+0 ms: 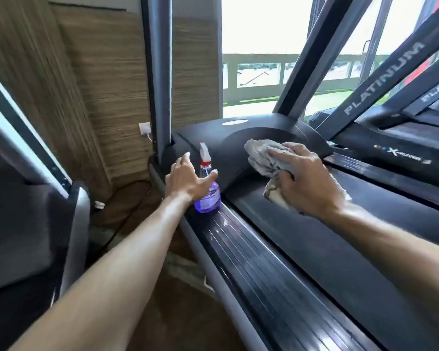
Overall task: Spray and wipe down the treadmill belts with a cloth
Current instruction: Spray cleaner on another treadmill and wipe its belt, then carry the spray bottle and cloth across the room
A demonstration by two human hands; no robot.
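Observation:
A spray bottle of purple liquid with a red and white trigger head stands upright on the treadmill's left side rail. My left hand is spread around the bottle, fingers straight, thumb to its right; I cannot tell whether it touches. My right hand grips a crumpled grey cloth and presses it on the front end of the black belt, at the foot of the dark motor cover.
A grey upright post rises just behind the bottle. A second treadmill stands close on the right, and part of another machine on the left. A wall socket with a cable is on the wooden wall. A window is ahead.

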